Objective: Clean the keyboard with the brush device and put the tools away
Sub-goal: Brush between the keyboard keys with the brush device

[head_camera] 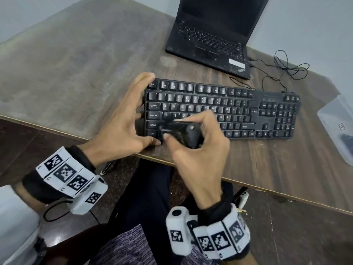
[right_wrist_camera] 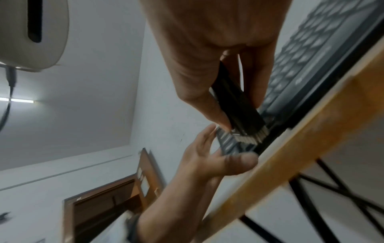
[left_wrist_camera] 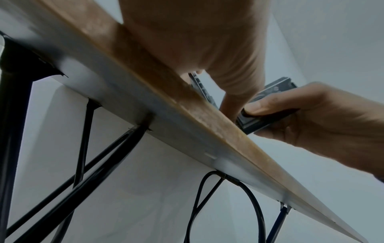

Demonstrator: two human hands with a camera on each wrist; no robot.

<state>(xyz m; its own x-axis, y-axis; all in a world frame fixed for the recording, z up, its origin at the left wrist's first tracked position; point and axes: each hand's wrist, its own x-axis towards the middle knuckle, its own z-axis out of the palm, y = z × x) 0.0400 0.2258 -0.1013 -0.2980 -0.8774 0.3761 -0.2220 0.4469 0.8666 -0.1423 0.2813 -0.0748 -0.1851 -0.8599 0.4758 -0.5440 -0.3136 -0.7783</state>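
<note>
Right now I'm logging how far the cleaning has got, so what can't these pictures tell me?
- Head view: right hand and motion blur hide the black brush device; bristle contact unreadable.
- Head view: keys of the black desktop keyboard under both hands hidden; dust too small.
- Head view: translucent plastic box cut off by the right edge.
- Left wrist view: brown wooden table edge hides the keys.

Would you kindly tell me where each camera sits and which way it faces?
Head: above, looking down at keyboard on table; both hands show.
Left wrist: below the table edge, looking up; left hand, right hand gripping brush device.
Right wrist: low, looking up past the brush's bristles.
All three views share the brush.
</note>
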